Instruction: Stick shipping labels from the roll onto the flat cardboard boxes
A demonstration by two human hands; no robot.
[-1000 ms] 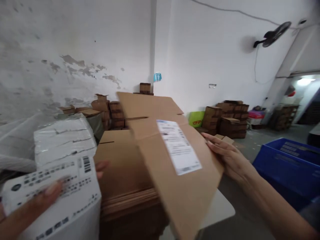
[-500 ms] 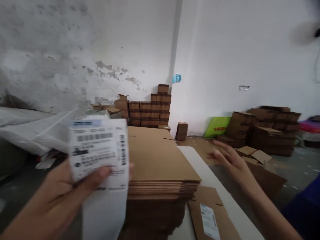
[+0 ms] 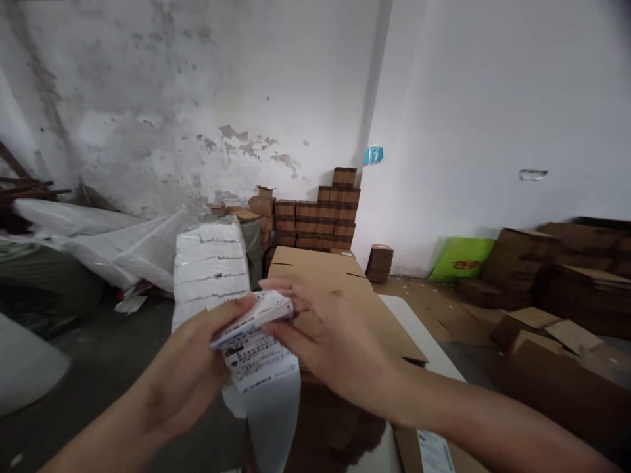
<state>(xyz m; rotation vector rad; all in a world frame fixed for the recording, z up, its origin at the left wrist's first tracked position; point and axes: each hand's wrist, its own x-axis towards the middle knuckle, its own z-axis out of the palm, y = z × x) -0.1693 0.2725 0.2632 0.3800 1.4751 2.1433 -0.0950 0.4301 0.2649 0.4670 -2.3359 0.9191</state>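
My left hand (image 3: 190,371) is closed on a folded strip of white shipping labels (image 3: 256,345), thumb on top, and the strip's tail hangs down below it. My right hand (image 3: 328,341) pinches the top label at its right edge, fingers curled over it. Both hands are held above a stack of flat brown cardboard sheets (image 3: 340,289). Just left of my hands stands a tall white stack of fan-folded labels (image 3: 210,269). A flat carton with a white label (image 3: 434,450) lies at the bottom right, on the white table (image 3: 424,338).
Small brown boxes (image 3: 315,213) are piled against the stained back wall. More cartons (image 3: 552,263) and a green bag (image 3: 461,256) lie on the floor to the right. White plastic sheeting (image 3: 98,240) covers things on the left.
My right hand let go of the labelled carton, which dropped to the table, then came across to the label strip. My left hand brought the strip to the middle. My view turned left.
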